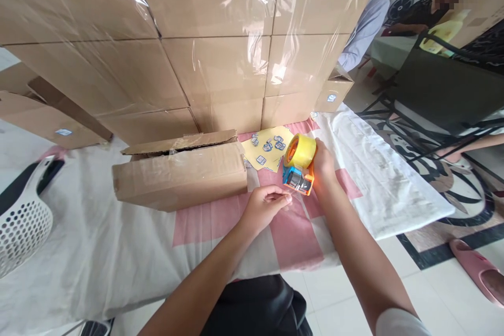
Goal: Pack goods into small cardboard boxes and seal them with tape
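My right hand (323,161) is closed round a tape dispenser (298,179) with an orange and blue body. A thick roll of yellowish tape (304,150) sits on it. Just left of the dispenser's front, my left hand (269,205) pinches with thumb and forefinger at what looks like the clear tape's loose end. Behind both hands lies a yellow sheet (270,146) bearing several small blue-and-white stickers. To the left, a cardboard box (185,176) rests on the cloth, its top flaps pressed nearly closed and shiny tape along its upper edge.
Stacked boxes under clear film (220,68) wall off the back of the cloth-covered table (129,252). An open carton (55,118) and a white perforated basket (25,220) stand left. A small carton (334,93), a chair (437,73) and other people are at right.
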Tool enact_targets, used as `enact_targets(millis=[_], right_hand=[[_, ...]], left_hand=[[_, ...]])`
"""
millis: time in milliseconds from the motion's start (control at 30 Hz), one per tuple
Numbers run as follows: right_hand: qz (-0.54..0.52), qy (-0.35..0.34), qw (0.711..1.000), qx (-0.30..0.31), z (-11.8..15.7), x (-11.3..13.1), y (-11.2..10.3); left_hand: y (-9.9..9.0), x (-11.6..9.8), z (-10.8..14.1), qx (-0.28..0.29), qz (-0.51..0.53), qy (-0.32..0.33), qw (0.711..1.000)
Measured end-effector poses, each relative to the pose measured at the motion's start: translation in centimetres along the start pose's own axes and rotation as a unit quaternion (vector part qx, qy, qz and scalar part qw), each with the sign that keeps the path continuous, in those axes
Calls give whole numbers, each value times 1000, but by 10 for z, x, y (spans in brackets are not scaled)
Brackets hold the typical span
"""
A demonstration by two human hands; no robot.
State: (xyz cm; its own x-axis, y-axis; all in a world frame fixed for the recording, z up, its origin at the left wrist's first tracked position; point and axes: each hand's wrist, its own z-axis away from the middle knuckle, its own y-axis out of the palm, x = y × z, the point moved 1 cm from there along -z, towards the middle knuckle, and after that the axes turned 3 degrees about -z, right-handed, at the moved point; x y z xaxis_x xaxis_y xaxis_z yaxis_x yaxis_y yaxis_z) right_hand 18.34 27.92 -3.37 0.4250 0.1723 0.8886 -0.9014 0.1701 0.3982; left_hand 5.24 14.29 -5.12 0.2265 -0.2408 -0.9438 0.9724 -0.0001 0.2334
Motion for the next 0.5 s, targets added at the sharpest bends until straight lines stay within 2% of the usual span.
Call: enact_targets(millis=[133, 233, 367, 500], right_hand=[[-4, 60, 996, 72, 11, 1, 10], [0, 43, 994, 97, 18, 1, 14], [6, -40, 994, 103, 19, 0, 12], [61, -182, 978, 83, 18, 4, 4]], left_hand=[[1, -4, 1, -1, 2, 41, 999], [-1, -3, 1, -21, -2, 56, 998], [-4, 0, -3, -63, 8, 48, 997], [-7, 1, -5, -100, -2, 36, 994]])
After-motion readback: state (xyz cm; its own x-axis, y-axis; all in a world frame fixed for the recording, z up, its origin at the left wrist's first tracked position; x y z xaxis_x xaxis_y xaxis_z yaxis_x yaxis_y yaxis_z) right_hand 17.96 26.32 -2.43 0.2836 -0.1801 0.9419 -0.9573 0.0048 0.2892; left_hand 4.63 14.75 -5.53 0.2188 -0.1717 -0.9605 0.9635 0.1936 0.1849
